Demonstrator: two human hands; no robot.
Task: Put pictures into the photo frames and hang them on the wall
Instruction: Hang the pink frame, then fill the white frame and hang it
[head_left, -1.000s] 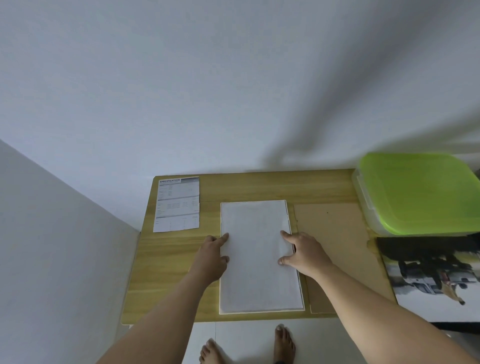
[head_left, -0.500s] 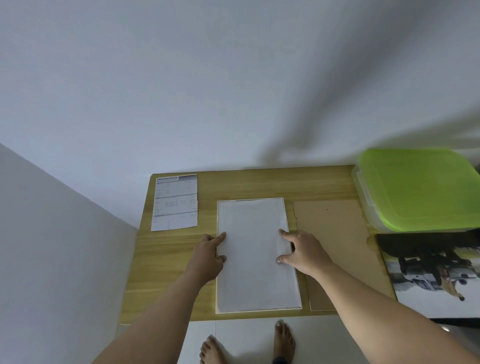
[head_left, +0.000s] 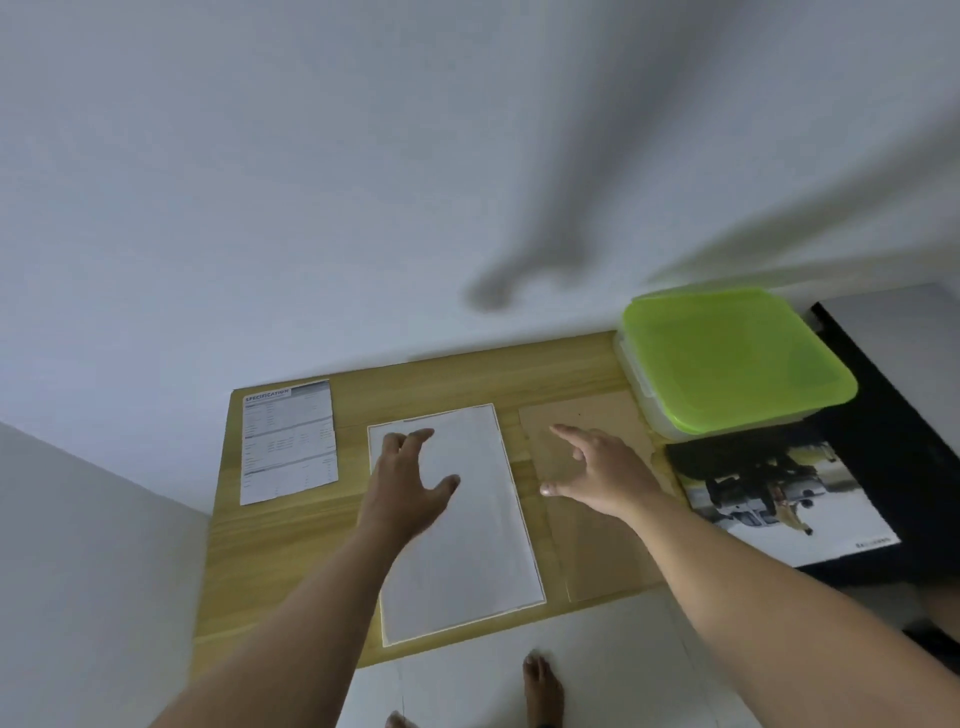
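A white sheet in a thin pale frame (head_left: 467, 530) lies flat in the middle of the wooden table (head_left: 291, 540). My left hand (head_left: 410, 483) hovers over its upper left part, fingers spread and relaxed, holding nothing. To the right lies a brown backing board (head_left: 597, 551). My right hand (head_left: 602, 475) is over that board, fingers spread, also holding nothing. A printed picture (head_left: 779, 504) of a figure and a vehicle lies at the right, partly on a black surface.
A clear box with a green lid (head_left: 727, 358) stands at the table's back right. A printed specification sheet (head_left: 288, 441) lies at the back left. A white wall rises right behind the table. My bare feet (head_left: 543, 691) show below the front edge.
Both hands have lifted off the white sheet's side edges. The left moved up over the sheet, the right swung right over the brown board. The view has tilted.
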